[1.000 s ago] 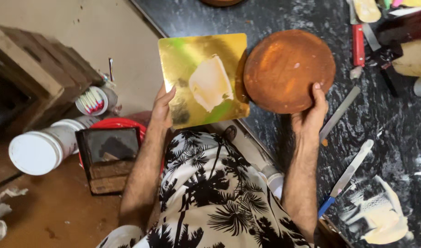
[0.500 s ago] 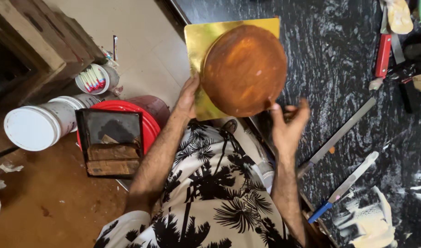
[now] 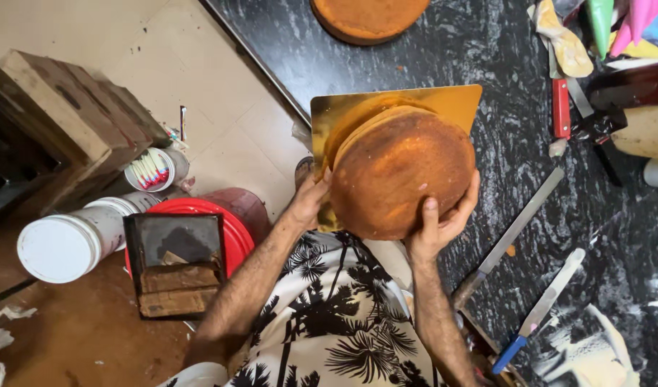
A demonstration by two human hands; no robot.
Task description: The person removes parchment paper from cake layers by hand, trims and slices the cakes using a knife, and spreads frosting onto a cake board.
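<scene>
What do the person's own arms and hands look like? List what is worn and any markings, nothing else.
Both forearms are bare and hairy. The left hand and right hand wear no gloves, and no rings, watch or bracelet show. No sleeve reaches the forearms; a pale cuff shows only near the left elbow. The shirt below them is white with a black palm-tree print. No tattoos or marks are visible.

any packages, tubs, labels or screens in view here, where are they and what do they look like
No labels, signs or screens show.
White tub: round, lying on its side on the floor, left of the person.
Small white cup: on the floor by the wooden crate, round, holding thin pink and white sticks.
Red bucket: round, beside the left hand, partly under a dark box.
</scene>
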